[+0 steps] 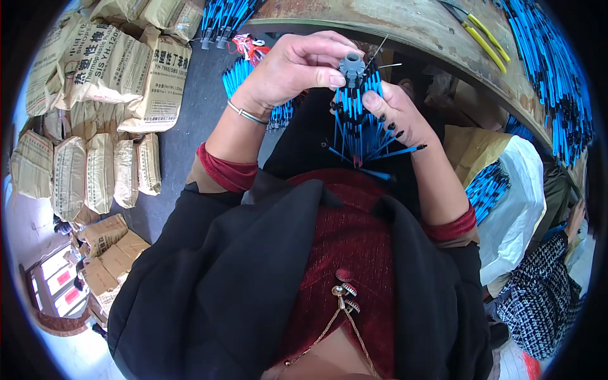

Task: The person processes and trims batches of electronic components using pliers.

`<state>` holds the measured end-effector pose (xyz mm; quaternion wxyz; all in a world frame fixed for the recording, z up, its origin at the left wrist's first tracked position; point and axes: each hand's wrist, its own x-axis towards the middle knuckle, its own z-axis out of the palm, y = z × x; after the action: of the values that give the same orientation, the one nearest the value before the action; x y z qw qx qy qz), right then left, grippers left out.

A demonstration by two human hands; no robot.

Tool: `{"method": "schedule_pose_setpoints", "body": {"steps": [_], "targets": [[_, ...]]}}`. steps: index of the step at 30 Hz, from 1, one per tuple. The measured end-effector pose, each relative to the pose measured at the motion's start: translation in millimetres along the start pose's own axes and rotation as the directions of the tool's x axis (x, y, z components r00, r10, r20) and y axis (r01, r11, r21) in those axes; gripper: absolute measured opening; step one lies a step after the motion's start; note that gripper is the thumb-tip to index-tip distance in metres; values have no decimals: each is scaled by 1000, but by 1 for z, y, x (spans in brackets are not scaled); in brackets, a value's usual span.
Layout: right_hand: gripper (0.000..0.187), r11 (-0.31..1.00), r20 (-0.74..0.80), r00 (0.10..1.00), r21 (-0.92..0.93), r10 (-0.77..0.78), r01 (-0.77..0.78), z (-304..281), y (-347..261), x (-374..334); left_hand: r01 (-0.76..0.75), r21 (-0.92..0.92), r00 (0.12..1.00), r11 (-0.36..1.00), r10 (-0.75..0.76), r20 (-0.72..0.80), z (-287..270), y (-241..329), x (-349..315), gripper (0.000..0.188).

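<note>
Closely, the left hand (pixel 292 71) pinches a grey ribbed plastic hub (pixel 352 64) between its fingers; the right hand (pixel 402 114) has its fingers around thin blue-and-black rods (pixel 351 104) spreading beneath it, near the worn wooden surface (pixel 392 19) bearing yellow-handled pliers (pixel 487 49).

We're missing most fingers of the right hand (pixel 400 113), hiding behind the blue rods (pixel 349 104); rod bottoms are blurring together. We're seeing the top edge cutting off the pliers (pixel 486 43) and upper-left bundle (pixel 229 18).
</note>
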<state>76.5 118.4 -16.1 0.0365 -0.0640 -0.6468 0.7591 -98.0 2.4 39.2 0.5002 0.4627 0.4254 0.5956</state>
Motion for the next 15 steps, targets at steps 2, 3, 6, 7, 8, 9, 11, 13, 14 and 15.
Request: {"method": "schedule_pose_setpoints", "body": {"steps": [2,3,6,7,8,9,11,13,14,15], "targets": [[48,1000,-61,998,1,-2,2,1,2,-3,11,-2,1000,1000,-11,-18,0,-6,3,34],[45,1000,-122,993,4,-3,3,1,2,-5,17,-3,1000,1000,-17,-26,1,-9,5,34],[40,1000,-261,965,-13,-5,2,0,7,-3,35,-184,948,982,-91,-304,19,-24,11,25],[37,1000,-346,938,-24,4,-13,0,12,-2,28,-278,893,960,-149,-425,28,-29,14,21],[34,999,-427,904,-32,11,-28,-1,13,-2,24,-272,895,962,-142,-423,38,-31,16,21],[34,999,-434,901,-33,7,-24,0,10,-2,-37,-159,831,987,-58,-553,51,-36,18,19],[31,976,-510,858,-212,-60,-57,10,-1,0,-113,92,642,989,143,-753,69,-40,19,16],[29,952,-538,837,-295,-99,-78,19,-4,0,-54,263,662,963,232,-713,70,-36,18,16],[31,947,-550,824,-317,-136,-55,24,-4,2,0,423,686,906,308,-660,69,-34,17,15],[33,940,-559,811,-339,-173,-33,28,-3,3,49,571,712,820,372,-595,67,-32,15,15]]}}
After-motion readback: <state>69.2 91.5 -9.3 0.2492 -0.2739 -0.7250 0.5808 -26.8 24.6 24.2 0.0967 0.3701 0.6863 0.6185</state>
